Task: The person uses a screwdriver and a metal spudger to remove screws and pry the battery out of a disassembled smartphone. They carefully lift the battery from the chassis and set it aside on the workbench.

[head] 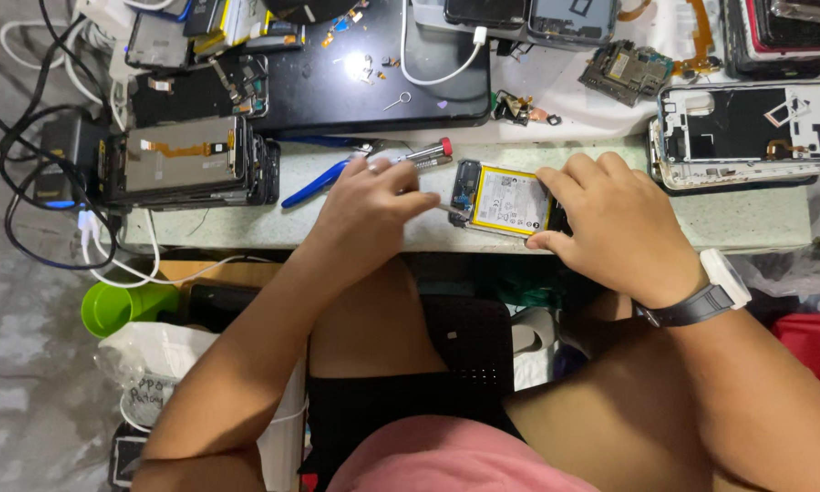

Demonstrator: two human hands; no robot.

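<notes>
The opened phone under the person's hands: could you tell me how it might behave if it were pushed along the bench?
The opened phone lies flat, so it would probably slide, not tip or roll. The right hand steadies it at the bench edge, so a push toward the person might drop it. With its yellow battery exposed and the left hand working a screwdriver there, it looks fragile.

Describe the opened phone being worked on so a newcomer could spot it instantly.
Find the pale workbench edge nearest the person. Between the left hand, holding a screwdriver, and the right hand lies the opened phone. Unlike neighbouring phone frames, it shows a yellow-edged battery.
</notes>
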